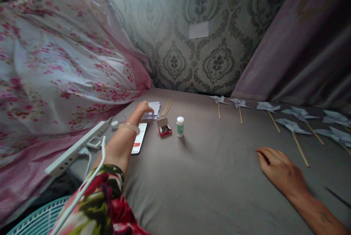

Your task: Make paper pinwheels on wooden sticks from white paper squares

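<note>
My left hand [142, 108] reaches far forward and rests on a small stack of white paper squares [153, 110]; its fingers are curled on the top sheet. My right hand [276, 169] lies palm down on the grey sheet [208, 176], fingers bent, holding nothing. Beside the paper lie a few thin wooden sticks [167, 106], an open red box of pins [165, 127] and a small white glue bottle [180, 126]. Several finished white paper pinwheels on sticks [293, 127] lie in a row at the right.
A phone [139, 138] lies under my left forearm. A white power strip [79, 147] with cables sits at the left edge, beside floral bedding [55, 67]. A teal fan grille [38, 220] shows at bottom left. Patterned wall and purple curtain [301, 52] close the back.
</note>
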Motion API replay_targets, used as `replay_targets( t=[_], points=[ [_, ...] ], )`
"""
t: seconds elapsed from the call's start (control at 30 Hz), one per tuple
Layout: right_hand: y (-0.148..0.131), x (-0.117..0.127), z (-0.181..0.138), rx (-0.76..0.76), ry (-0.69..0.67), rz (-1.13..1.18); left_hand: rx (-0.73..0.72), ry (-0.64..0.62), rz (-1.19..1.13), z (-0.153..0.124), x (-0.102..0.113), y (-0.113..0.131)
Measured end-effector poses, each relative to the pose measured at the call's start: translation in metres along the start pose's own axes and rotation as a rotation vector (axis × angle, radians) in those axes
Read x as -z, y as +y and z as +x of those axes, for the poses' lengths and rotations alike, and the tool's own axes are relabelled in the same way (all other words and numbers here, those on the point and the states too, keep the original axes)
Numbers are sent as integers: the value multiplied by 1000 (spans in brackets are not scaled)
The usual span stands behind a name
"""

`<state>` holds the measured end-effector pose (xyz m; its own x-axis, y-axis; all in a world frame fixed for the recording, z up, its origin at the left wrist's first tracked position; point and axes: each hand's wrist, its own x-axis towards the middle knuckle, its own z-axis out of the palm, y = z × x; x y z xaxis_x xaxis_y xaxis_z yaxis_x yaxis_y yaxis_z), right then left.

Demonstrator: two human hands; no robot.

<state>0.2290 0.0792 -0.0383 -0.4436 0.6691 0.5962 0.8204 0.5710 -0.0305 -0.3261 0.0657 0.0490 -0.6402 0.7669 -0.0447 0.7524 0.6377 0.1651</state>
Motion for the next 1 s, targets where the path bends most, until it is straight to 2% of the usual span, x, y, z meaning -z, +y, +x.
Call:
replay_targets(
  t=[0.53, 0.7, 1.0],
  points=[
    [2, -1, -1, 18, -4, -6, -47, -53, 161, 18, 3, 19],
    [2, 1, 1, 46, 8, -23, -54, -67, 203, 14, 7, 22],
    [0, 3, 1, 48, 18, 0, -52, -14, 191, 5, 10, 25]
  ],
)
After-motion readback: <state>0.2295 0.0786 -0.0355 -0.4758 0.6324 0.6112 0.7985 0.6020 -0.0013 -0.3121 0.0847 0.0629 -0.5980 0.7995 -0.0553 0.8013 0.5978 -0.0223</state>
